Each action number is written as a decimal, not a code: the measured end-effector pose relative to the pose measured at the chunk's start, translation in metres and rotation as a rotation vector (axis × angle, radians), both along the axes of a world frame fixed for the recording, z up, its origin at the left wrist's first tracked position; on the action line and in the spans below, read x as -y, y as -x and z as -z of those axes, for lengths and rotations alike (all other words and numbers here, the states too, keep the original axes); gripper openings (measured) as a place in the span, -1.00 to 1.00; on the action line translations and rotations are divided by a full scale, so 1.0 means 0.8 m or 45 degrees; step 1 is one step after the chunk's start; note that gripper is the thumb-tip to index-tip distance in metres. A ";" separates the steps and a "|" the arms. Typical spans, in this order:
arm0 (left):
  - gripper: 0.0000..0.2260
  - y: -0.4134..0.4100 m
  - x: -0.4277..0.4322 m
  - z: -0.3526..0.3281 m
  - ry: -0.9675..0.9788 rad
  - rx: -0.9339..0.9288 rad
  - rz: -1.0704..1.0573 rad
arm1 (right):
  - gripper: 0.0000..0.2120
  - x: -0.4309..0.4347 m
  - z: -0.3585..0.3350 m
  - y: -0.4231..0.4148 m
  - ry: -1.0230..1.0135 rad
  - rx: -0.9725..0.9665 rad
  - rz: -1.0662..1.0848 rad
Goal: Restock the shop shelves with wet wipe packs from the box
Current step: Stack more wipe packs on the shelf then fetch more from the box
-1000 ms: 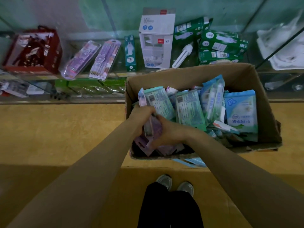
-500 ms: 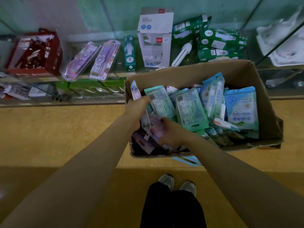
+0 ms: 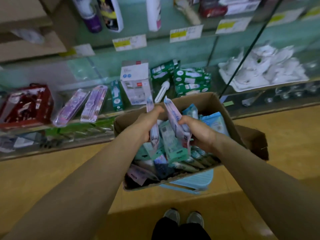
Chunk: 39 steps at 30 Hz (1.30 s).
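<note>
Head view: left hand (image 3: 149, 123) gripping one lilac wipe pack (image 3: 150, 108), right hand (image 3: 199, 132) clamping another (image 3: 174, 118), both lifting above the box (image 3: 223, 108). Advice: keeping packs upright, clearing the rim before reaching shelfward.

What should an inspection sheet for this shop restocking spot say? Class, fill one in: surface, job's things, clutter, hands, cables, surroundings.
Surface: brown floor; the box sits on a light blue plastic stool.
Job's things: open cardboard box full of wet wipe packs.
Clutter: bare bulb lying loose beside green boxes on the shelf.
Hands: left hand grips a purple pack; right hand grips a second pack, both above the box.
Cables: nothing seen.
Surroundings: glass shelves with price labels, pencil packs, white goods.
</note>
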<state>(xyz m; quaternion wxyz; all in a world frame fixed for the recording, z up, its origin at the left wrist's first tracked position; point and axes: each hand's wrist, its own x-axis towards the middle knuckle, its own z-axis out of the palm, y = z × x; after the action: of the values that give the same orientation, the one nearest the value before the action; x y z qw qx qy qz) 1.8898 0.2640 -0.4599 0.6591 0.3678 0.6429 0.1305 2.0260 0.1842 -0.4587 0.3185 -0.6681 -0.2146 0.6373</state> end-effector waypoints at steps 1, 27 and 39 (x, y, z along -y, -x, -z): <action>-0.37 -0.011 0.000 -0.009 0.004 -0.001 0.048 | -0.82 0.002 -0.011 -0.009 -0.025 0.006 0.029; -0.52 -0.382 0.191 -0.372 -0.308 0.363 1.116 | -0.78 0.279 -0.365 -0.280 -0.607 0.508 0.787; -0.49 -0.574 0.463 -0.488 -0.444 0.624 1.627 | -0.76 0.554 -0.471 -0.401 -0.602 0.812 1.166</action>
<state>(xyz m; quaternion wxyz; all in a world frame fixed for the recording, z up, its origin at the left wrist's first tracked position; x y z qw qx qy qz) 2.3493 -0.1065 -0.0694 0.6641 0.7334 0.1039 -0.1017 2.3470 -0.2589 -0.0816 0.6202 -0.7617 -0.1258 0.1389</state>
